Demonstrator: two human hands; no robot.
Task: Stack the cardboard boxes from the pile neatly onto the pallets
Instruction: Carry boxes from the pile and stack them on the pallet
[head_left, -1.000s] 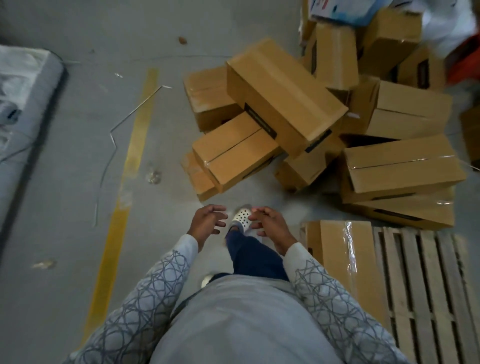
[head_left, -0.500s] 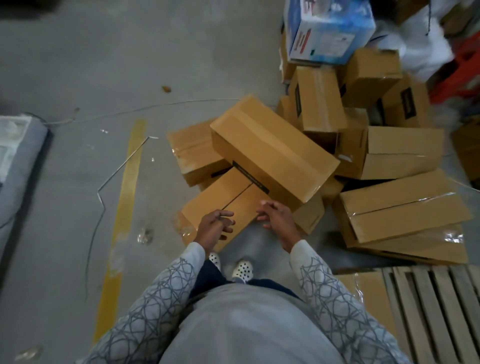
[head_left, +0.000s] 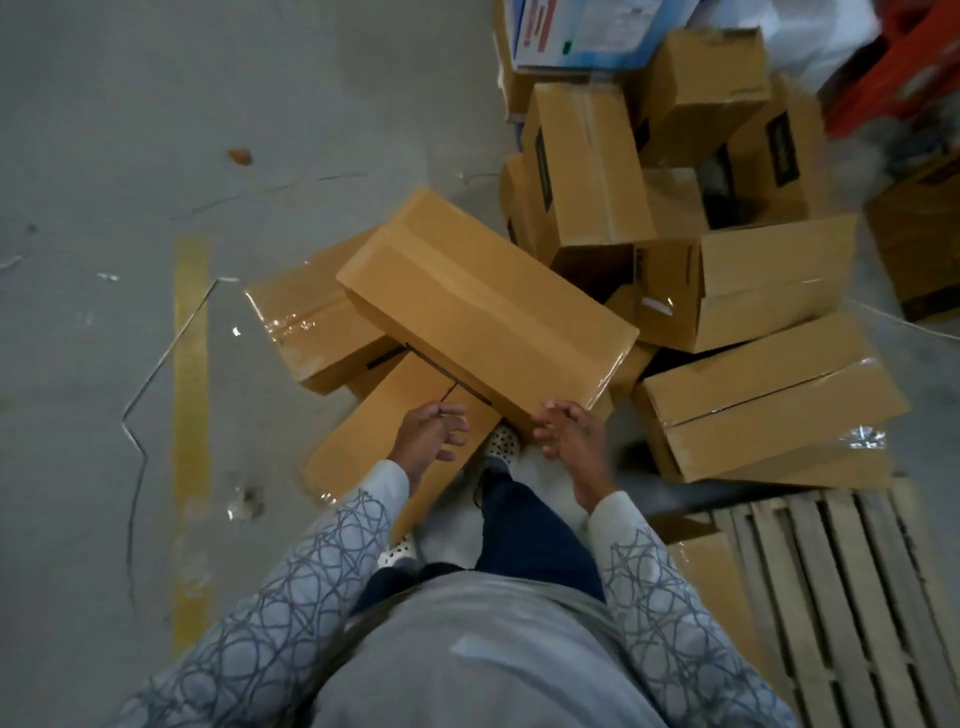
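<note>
A jumbled pile of brown cardboard boxes lies on the concrete floor ahead. A long box (head_left: 483, 306) rests slantwise on top, nearest me. Under its near end lies another long box (head_left: 384, 441). My left hand (head_left: 428, 434) hovers over that lower box with loosely curled fingers and holds nothing. My right hand (head_left: 569, 431) is at the near corner of the top box, fingers relaxed, gripping nothing. A wooden pallet (head_left: 852, 603) lies at the lower right with one box (head_left: 711, 587) on its left side.
More boxes are heaped to the right and behind (head_left: 769, 395), with a blue and white carton (head_left: 587, 31) at the top. A yellow floor line (head_left: 191, 395) and a thin bent wire (head_left: 150, 374) lie to the left. My feet stand right by the pile.
I have stepped closer to the pile. Both hands have moved forward and spread apart, from over the bare floor to the near end of the boxes.
</note>
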